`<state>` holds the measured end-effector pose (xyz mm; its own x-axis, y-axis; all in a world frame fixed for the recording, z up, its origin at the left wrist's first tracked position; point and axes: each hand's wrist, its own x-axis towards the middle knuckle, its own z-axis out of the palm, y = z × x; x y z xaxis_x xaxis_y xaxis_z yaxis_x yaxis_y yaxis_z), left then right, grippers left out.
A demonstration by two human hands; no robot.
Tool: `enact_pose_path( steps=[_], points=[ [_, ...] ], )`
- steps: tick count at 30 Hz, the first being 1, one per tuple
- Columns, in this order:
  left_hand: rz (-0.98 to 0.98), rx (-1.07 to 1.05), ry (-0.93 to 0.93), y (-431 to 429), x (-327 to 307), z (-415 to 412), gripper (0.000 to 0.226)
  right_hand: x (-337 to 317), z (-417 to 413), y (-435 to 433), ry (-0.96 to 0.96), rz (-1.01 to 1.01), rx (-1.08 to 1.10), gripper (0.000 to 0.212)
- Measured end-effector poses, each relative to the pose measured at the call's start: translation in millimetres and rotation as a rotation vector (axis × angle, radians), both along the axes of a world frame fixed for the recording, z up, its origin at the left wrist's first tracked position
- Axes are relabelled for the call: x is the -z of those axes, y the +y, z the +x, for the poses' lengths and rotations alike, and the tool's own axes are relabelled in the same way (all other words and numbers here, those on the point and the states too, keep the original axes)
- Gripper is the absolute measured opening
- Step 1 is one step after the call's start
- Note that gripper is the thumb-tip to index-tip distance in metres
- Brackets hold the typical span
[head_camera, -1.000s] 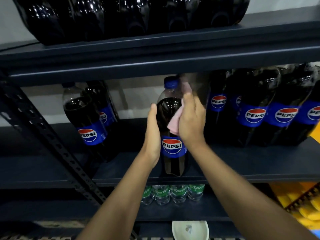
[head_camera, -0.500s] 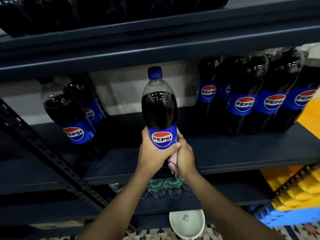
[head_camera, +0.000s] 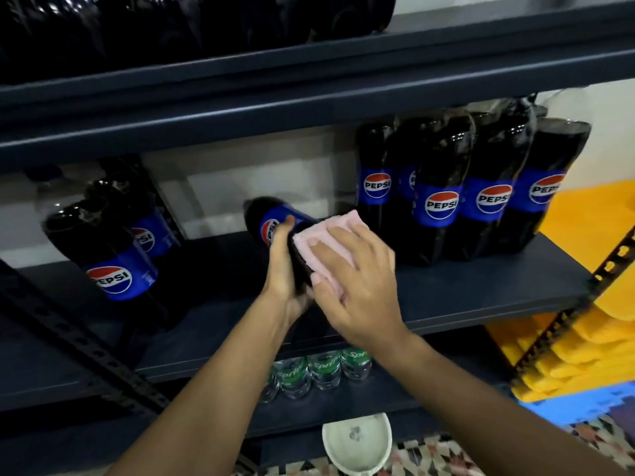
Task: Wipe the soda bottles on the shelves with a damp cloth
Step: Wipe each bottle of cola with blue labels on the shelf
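So on the middle shelf (head_camera: 481,286), over at the left end, there are two loose Pepsi bottles (head_camera: 113,262) standing one behind the other, a bit blurry. Next along, around the middle of the shelf near its front edge, the held bottle (head_camera: 266,219) is tipped way over, base toward the camera and label end pointing at the back of the shelf. The left hand (head_camera: 285,269) has it from the left side, grip wrapped round the dark body just below the label, thumb up on top. The pink cloth (head_camera: 326,242) is laid over the bottle's right side, and the right hand (head_camera: 357,290) is flat on it, grip spread out, fingers straight and pressing the cloth onto the bottle. Toward the right end of the shelf stands a wrapped pack of Pepsi (head_camera: 443,187), upright, just beside the cloth. One shelf down, under the hands, a row of Sprite bottles (head_camera: 323,371).
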<state>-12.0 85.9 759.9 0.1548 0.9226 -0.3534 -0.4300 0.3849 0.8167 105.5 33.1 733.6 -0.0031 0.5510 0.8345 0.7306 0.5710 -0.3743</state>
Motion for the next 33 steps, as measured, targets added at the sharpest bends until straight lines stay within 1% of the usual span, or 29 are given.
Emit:
enact_pose_path(
  steps=[1, 2, 3, 4, 6, 7, 8, 11, 13, 16, 18, 20, 22, 25, 26, 27, 28, 29, 30, 31, 32, 33],
  points=[
    [-0.004, 0.026, -0.045, 1, -2, 3, 0.074, -8, 4, 5, -0.021, 0.077, 0.014, 0.040],
    [-0.001, 0.048, -0.086, 2, -4, 5, 0.072, -18, 6, 10, -0.016, 0.114, 0.027, 0.037],
    [0.001, 0.058, -0.103, 1, -7, 9, 0.072, -28, 9, 15, 0.017, 0.107, 0.039, 0.032],
    [-0.008, 0.057, -0.101, 1, -8, 12, 0.071, -39, 13, 21, 0.080, 0.061, 0.043, 0.029],
    [-0.025, 0.035, -0.084, -1, -13, 16, 0.071, -54, 18, 31, 0.246, -0.055, 0.044, 0.036],
    [-0.038, 0.022, -0.078, 0, -15, 17, 0.073, -55, 20, 33, 0.282, -0.085, 0.065, 0.040],
    [-0.053, 0.016, -0.077, 0, -15, 16, 0.073, -51, 18, 31, 0.274, -0.092, 0.087, 0.041],
    [-0.076, 0.039, -0.060, 2, -15, 12, 0.065, -29, 8, 13, 0.214, -0.009, 0.113, 0.037],
    [-0.081, 0.064, -0.030, 1, -13, 9, 0.062, -18, 6, 6, 0.247, 0.024, 0.107, 0.036],
    [-0.073, 0.076, 0.063, -1, -9, 6, 0.058, -21, 6, 9, 0.400, -0.120, 0.092, 0.039],
    [-0.047, 0.076, 0.134, -3, -11, 3, 0.055, -22, 5, 11, 0.557, -0.214, 0.061, 0.036],
    [-0.017, 0.066, 0.204, -4, -11, -1, 0.057, -20, 3, 10, 0.779, -0.321, -0.014, 0.026],
    [0.013, 0.025, 0.283, -4, -10, -4, 0.057, -19, 4, 10, 1.052, -0.487, -0.106, 0.027],
    [0.071, -0.093, 0.434, -3, -5, -9, 0.047, -8, 6, 16, 1.529, -0.779, -0.255, 0.023],
    [0.084, -0.123, 0.467, -3, -2, -10, 0.047, -2, 8, 20, 1.658, -0.851, -0.312, 0.029],
    [0.092, -0.147, 0.488, -2, 1, -13, 0.051, 3, 10, 22, 1.753, -0.886, -0.399, 0.037],
    [0.094, -0.167, 0.500, 0, 4, -14, 0.061, 11, 15, 26, 1.813, -0.879, -0.452, 0.042],
    [0.089, -0.183, 0.515, 0, 5, -17, 0.077, 15, 19, 28, 1.852, -0.858, -0.502, 0.042],
    [0.085, -0.196, 0.542, 3, 10, -21, 0.093, 20, 23, 32, 1.855, -0.831, -0.497, 0.041],
    [0.099, -0.208, 0.581, 7, 17, -26, 0.107, 23, 30, 33, 1.792, -0.827, -0.432, 0.041],
    [0.125, -0.222, 0.627, 11, 26, -32, 0.113, 24, 38, 34, 1.639, -0.830, -0.296, 0.040],
    [0.158, -0.236, 0.676, 15, 33, -37, 0.114, 26, 45, 35, 1.412, -0.806, -0.140, 0.034]
  ],
)
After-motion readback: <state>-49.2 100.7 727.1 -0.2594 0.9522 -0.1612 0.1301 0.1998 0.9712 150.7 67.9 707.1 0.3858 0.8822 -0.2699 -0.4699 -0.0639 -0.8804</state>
